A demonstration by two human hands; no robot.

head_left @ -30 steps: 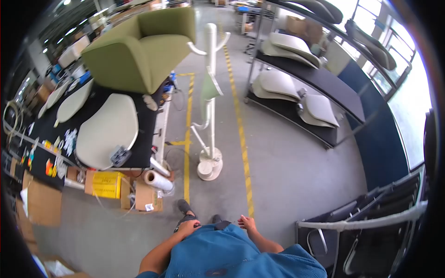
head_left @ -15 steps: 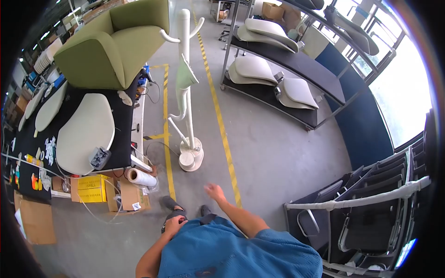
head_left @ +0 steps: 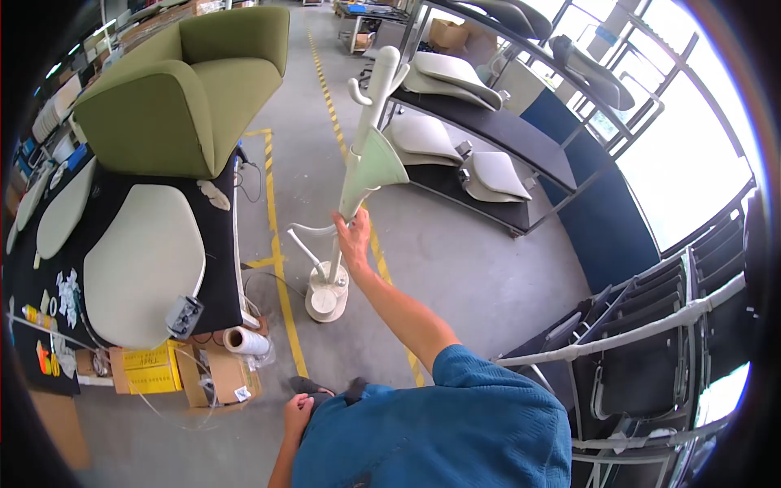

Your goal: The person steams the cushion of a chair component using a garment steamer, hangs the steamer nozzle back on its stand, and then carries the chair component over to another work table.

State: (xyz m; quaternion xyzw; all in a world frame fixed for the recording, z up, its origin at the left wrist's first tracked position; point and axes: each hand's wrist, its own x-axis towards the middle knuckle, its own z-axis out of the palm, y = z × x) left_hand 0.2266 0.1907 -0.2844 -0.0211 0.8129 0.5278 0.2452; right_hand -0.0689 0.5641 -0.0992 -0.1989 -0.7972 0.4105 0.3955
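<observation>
A white stand (head_left: 368,122) with hooks at its top and a heavy round base (head_left: 324,301) rises from the floor in front of me; it looks like a garment steamer. Its pale green funnel-shaped steamer head (head_left: 373,169) hangs beside the pole, with a white hose curving below. My right hand (head_left: 353,236) reaches out and has its fingers wrapped round the lower, narrow end of the head. Beside my thigh, my left hand (head_left: 299,411) is low with its fingers curled in; whatever it holds, if anything, is hidden.
A green sofa (head_left: 146,122) and pale seat shells (head_left: 142,260) occupy the black-covered table at left, with cartons (head_left: 220,370) beneath. A metal rack (head_left: 521,146) of pale shells stands at right. Dark stacked chairs (head_left: 643,374) are nearer. Yellow tape (head_left: 285,309) marks the floor.
My right hand has moved forward from near my body and taken hold of the steamer head. The stand now leans to the right. My left hand stays low by my thigh.
</observation>
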